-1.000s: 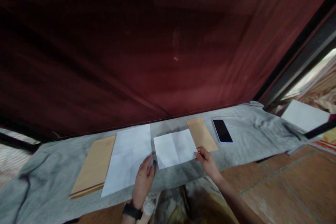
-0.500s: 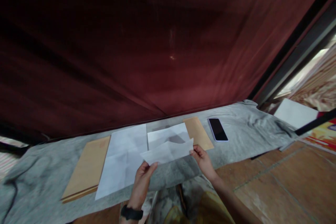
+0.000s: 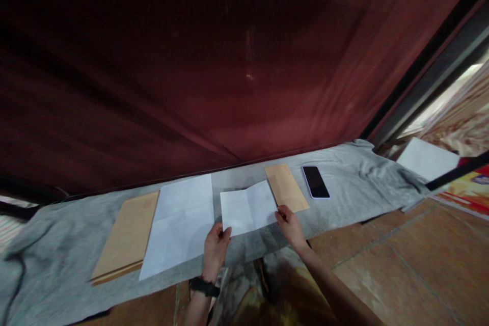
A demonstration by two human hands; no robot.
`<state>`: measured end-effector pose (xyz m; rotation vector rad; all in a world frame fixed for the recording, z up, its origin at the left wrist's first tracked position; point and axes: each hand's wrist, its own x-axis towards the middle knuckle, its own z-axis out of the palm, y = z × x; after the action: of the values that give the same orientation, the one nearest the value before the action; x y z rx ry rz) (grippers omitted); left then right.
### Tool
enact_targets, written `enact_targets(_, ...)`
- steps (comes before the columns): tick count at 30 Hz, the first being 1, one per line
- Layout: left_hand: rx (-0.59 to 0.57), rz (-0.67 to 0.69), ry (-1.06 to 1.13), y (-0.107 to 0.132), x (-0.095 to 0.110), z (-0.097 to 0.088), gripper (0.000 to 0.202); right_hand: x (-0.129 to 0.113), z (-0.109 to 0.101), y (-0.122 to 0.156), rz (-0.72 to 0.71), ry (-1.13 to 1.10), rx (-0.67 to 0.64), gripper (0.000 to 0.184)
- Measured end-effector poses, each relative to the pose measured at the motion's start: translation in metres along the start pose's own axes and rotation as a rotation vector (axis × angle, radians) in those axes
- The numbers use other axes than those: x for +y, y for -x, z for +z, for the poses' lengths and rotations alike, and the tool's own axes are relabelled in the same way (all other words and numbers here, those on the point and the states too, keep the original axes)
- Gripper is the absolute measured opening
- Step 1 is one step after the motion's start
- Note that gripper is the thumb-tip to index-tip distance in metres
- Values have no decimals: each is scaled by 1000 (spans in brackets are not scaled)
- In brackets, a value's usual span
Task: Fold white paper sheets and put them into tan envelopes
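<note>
A small white folded sheet (image 3: 247, 208) lies on the grey cloth (image 3: 344, 183) in front of me. My left hand (image 3: 215, 249), with a black watch on the wrist, pinches its near left corner. My right hand (image 3: 289, 221) pinches its near right corner. A larger creased white sheet (image 3: 179, 224) lies just to the left. A small brown envelope (image 3: 286, 187) lies just to the right, touching the small sheet's far right edge.
A stack of brown envelopes (image 3: 127, 235) lies at the left of the cloth. A black phone (image 3: 315, 182) rests beyond the small envelope. A dark red curtain (image 3: 214, 71) hangs behind. Another white sheet (image 3: 427, 159) lies at the far right. A wooden floor (image 3: 401, 275) spreads below.
The small sheet was lifted off the cloth with its near edge raised half a second ago; now it lies flat again, both hands still at its near corners.
</note>
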<state>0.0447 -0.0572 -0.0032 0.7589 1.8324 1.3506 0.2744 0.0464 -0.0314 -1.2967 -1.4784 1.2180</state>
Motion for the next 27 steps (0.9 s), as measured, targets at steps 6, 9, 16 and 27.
enact_targets(6,56,-26,-16,-3,-12,3,27,7,1,5,-183,333,73,26)
enact_targets(9,67,-29,-71,-3,-12,5,24,7,-1,10,-284,488,89,35)
enact_targets(16,95,-66,-149,-2,-10,6,34,-14,19,30,-596,714,-55,45)
enact_targets(27,129,198,-604,9,-2,6,31,-1,53,39,-562,823,-155,41)
